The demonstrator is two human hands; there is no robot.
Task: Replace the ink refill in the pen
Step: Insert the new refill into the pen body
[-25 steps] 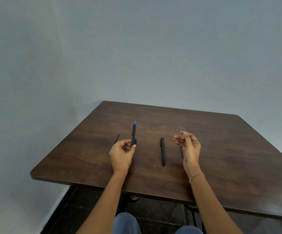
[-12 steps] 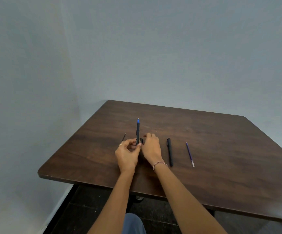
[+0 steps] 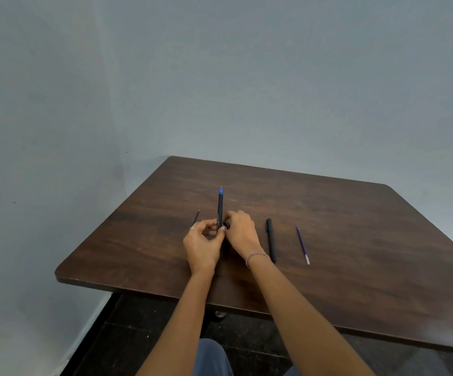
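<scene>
A black pen barrel [image 3: 220, 210] with a blue tip points away from me, its near end pinched in my left hand [image 3: 203, 245]. My right hand [image 3: 241, 232] is beside it, fingers closed on a small black end piece [image 3: 226, 225] at the barrel's base. A black pen cap [image 3: 271, 239] lies on the table to the right. Further right lies a purple ink refill [image 3: 302, 244] with a clear end. A thin dark refill [image 3: 196, 216] lies left of my left hand, partly hidden by it.
The brown wooden table [image 3: 355, 253] stands in a corner of grey walls. Its near edge runs just above my knees, with dark floor below. A bracelet sits on my right wrist.
My right hand put down the purple refill, crossed left over the pen cap and closed on the base of the pen held by my left hand. The view shifted slightly.
</scene>
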